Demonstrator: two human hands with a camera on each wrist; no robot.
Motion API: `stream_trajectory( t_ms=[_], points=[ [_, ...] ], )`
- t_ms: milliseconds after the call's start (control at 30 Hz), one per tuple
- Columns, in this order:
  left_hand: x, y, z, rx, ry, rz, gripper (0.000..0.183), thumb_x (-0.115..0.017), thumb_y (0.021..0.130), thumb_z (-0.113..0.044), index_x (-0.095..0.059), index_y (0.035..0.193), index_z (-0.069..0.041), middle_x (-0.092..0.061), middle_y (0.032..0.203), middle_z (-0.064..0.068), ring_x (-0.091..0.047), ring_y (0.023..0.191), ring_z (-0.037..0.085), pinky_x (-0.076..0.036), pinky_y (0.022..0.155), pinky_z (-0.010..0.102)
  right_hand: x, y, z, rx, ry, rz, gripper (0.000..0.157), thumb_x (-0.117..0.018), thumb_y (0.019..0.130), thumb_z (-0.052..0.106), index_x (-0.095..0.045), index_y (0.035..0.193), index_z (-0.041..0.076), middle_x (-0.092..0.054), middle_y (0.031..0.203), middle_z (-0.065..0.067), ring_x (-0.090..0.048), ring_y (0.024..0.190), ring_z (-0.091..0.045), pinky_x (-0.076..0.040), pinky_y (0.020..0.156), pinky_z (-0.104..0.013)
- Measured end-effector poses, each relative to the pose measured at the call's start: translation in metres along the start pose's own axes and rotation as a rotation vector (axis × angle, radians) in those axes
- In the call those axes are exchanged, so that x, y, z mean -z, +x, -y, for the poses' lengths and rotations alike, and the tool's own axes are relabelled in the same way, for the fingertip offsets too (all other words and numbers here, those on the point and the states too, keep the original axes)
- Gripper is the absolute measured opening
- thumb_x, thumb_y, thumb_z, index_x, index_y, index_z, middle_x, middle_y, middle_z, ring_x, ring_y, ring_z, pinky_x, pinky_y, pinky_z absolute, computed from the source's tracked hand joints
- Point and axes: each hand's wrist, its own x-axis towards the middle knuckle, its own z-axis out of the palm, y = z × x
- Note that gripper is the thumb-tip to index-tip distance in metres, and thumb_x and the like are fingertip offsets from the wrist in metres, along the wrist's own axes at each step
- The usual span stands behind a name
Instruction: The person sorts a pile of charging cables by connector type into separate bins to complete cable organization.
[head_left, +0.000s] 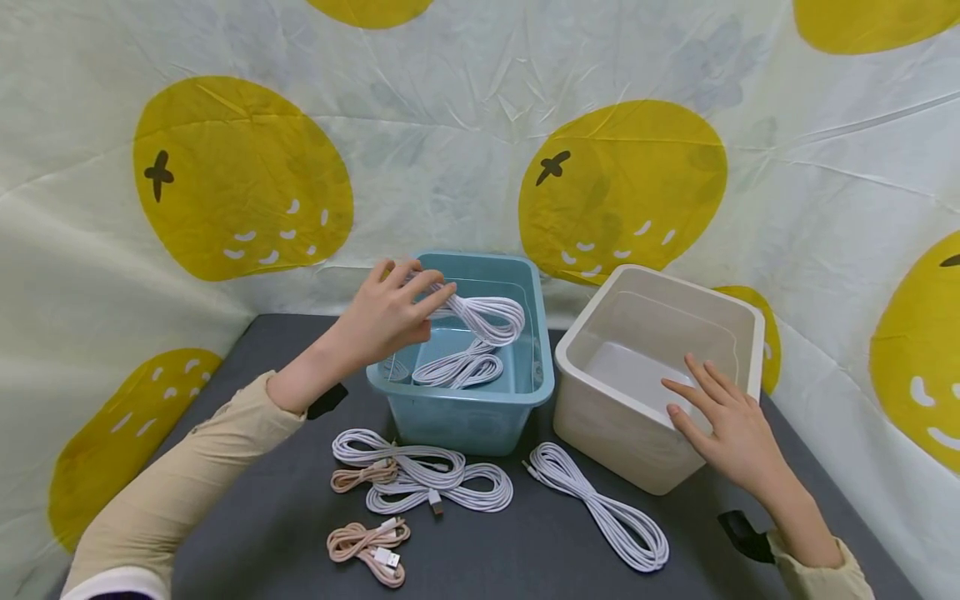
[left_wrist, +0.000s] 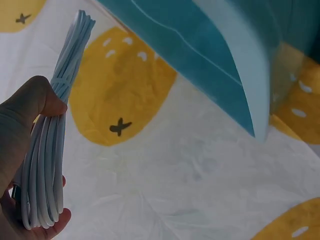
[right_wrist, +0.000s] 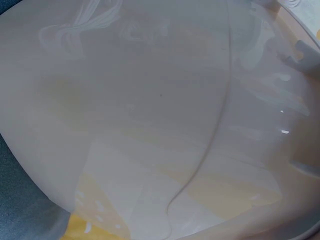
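Note:
My left hand (head_left: 397, 308) grips a coiled white cable (head_left: 491, 318) above the blue bin (head_left: 465, 421). In the left wrist view the thumb presses across this white coil (left_wrist: 47, 165), with fingertips showing at its lower end. Another white cable coil (head_left: 461, 367) lies inside the blue bin. At the right, my right hand (head_left: 727, 425) hovers by the near rim of the beige bin (head_left: 622, 442), fingers spread and holding nothing. The right wrist view shows only the bin's glossy wall (right_wrist: 150, 100), and that hand is outside it.
On the dark table (head_left: 270, 500) before the blue bin lie overlapping white cables (head_left: 480, 492) and a small pink cable (head_left: 367, 475). Another pink cable (head_left: 367, 546) lies nearer. A long white coil (head_left: 600, 508) sits before the beige bin. A patterned cloth (head_left: 435, 183) hangs behind.

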Motion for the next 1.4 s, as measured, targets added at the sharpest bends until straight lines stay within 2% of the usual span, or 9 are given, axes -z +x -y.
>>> stream_trajectory(
  t_ms=[300, 533, 800, 1100, 1400],
  points=[
    [-0.016, 0.017, 0.015, 0.043, 0.032, 0.027, 0.042, -0.064, 0.074, -0.018, -0.058, 0.115, -0.012, -0.057, 0.108, 0.009, -0.047, 0.095, 0.028, -0.039, 0.076, 0.042, 0.000, 0.001, -0.001, 0.013, 0.010, -0.003, 0.038, -0.052, 0.087, 0.032, -0.056, 0.120, 0.014, -0.028, 0.145, -0.013, -0.020, 0.135, -0.033, -0.021, 0.088, -0.066],
    [-0.032, 0.024, 0.022, 0.002, 0.108, 0.087, 0.038, -0.063, 0.078, -0.022, -0.055, 0.113, -0.011, -0.054, 0.104, 0.008, -0.046, 0.092, 0.028, -0.036, 0.075, 0.040, 0.001, 0.001, -0.001, 0.004, -0.004, -0.001, 0.038, -0.052, 0.087, 0.032, -0.056, 0.120, 0.015, -0.029, 0.144, -0.013, -0.021, 0.135, -0.033, -0.022, 0.086, -0.064],
    [-0.053, 0.029, 0.026, -0.013, 0.137, 0.129, 0.032, -0.061, 0.079, -0.021, -0.056, 0.109, -0.010, -0.055, 0.100, 0.008, -0.047, 0.090, 0.028, -0.036, 0.073, 0.039, 0.001, 0.000, -0.001, 0.005, 0.002, 0.001, 0.038, -0.052, 0.087, 0.032, -0.056, 0.121, 0.015, -0.028, 0.145, -0.013, -0.019, 0.136, -0.032, -0.021, 0.087, -0.064],
    [-0.069, 0.038, 0.030, 0.036, 0.135, 0.191, 0.033, -0.064, 0.078, -0.024, -0.057, 0.107, -0.010, -0.056, 0.101, 0.008, -0.049, 0.092, 0.028, -0.038, 0.075, 0.042, 0.000, 0.000, 0.001, 0.003, 0.005, -0.017, 0.037, -0.053, 0.087, 0.032, -0.057, 0.119, 0.014, -0.030, 0.144, -0.013, -0.023, 0.134, -0.032, -0.022, 0.084, -0.063],
    [-0.076, 0.045, 0.029, 0.076, 0.153, 0.200, 0.032, -0.064, 0.078, -0.026, -0.057, 0.104, -0.008, -0.056, 0.098, 0.009, -0.049, 0.090, 0.028, -0.038, 0.074, 0.043, 0.000, -0.001, 0.000, 0.003, 0.011, -0.015, 0.037, -0.053, 0.087, 0.031, -0.056, 0.120, 0.015, -0.028, 0.145, -0.012, -0.021, 0.135, -0.031, -0.021, 0.085, -0.063]
  ],
)
